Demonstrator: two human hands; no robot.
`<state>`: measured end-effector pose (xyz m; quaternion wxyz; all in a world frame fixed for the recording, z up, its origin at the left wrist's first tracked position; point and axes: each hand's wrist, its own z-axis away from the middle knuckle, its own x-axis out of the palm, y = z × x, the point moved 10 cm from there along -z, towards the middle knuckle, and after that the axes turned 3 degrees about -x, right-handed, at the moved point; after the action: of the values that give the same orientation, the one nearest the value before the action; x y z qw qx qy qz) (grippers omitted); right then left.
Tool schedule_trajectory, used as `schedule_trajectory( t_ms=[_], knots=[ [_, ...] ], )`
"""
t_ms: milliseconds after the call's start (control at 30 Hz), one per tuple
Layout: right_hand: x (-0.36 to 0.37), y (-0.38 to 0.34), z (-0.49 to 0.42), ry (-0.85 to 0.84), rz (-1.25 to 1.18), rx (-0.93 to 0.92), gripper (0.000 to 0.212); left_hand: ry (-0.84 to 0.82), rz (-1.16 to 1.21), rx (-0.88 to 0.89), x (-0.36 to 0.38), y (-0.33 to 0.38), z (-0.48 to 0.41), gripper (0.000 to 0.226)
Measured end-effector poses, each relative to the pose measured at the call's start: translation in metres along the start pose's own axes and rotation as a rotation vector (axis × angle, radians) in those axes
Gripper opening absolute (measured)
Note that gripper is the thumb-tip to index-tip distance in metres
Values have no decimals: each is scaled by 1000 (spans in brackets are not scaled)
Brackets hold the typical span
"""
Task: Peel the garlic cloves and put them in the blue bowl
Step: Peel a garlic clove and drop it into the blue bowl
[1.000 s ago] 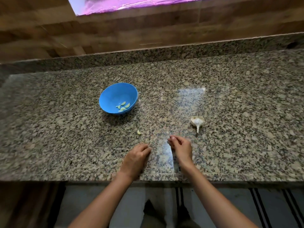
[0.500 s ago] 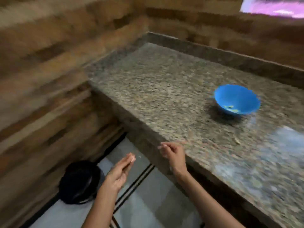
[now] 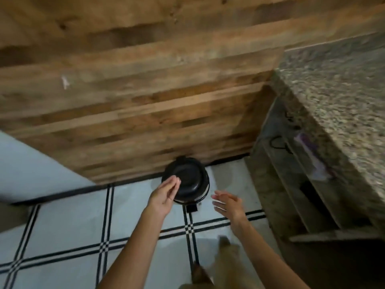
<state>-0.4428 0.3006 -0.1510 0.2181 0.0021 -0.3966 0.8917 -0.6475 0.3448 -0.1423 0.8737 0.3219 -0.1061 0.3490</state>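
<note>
Both hands have left the counter and now hang over the floor: the left hand (image 3: 165,193) with straight fingers above a black pedal bin (image 3: 186,182), the right hand (image 3: 227,203) spread flat beside it, neither holding anything. A second ago they worked on the granite counter (image 3: 341,97) near the garlic and blue bowl (both now out of view). This looks like brushing off peel scraps, so peeling is paused, not finished.

home kitchen | granite counter (image 3: 341,105) | pedal bin (image 3: 186,182) | tiled floor (image 3: 62,236)
</note>
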Motion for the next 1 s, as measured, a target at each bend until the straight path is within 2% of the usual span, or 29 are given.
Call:
schedule_trajectory(
  t_ms=[300,433,467,533,567,667,767,900,1000],
  knots=[
    [38,28,-68,46,40,134,29,34,66,-40,-23,28,-68,12],
    [53,44,-102,50,74,231,27,106,56,-72,-46,23,-118,25],
    [59,47,-108,35,82,246,25,148,103,-118,-55,14,-133,28],
    [76,52,-120,-8,101,286,19,204,350,-183,-66,-3,-166,32],
    [85,56,-129,-26,93,304,19,189,362,-199,-67,-10,-181,33],
    [108,71,-170,-36,26,374,35,242,140,-174,-78,-22,-226,25],
    [126,93,-232,-16,-20,417,37,313,52,-193,-87,-30,-271,20],
    [144,120,-300,-25,-28,394,44,353,-105,-143,-90,-23,-320,39],
    [148,130,-320,-52,-31,408,47,373,-124,-145,-96,-21,-338,39]
  ],
)
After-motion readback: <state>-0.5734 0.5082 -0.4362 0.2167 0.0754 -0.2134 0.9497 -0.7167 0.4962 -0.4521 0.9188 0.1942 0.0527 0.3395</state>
